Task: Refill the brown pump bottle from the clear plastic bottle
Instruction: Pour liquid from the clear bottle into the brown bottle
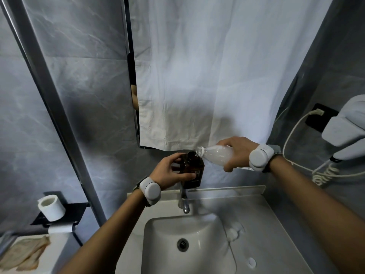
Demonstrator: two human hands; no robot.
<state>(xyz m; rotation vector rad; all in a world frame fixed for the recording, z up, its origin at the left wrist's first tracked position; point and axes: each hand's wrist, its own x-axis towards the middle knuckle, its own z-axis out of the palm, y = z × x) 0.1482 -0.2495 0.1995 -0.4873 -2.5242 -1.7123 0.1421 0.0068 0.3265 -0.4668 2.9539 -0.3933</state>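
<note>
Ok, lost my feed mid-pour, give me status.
Left hand grips brown pump bottle, pump off. Right hand tilts clear plastic bottle, mouth at brown bottle's opening. Both above the faucet; nothing blocking.

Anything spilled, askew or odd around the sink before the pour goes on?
No spill shows. The odd part: the brown pump bottle is held by the left hand in the air above the faucet, not set down, while the right hand tips the clear plastic bottle at its open neck.
</note>
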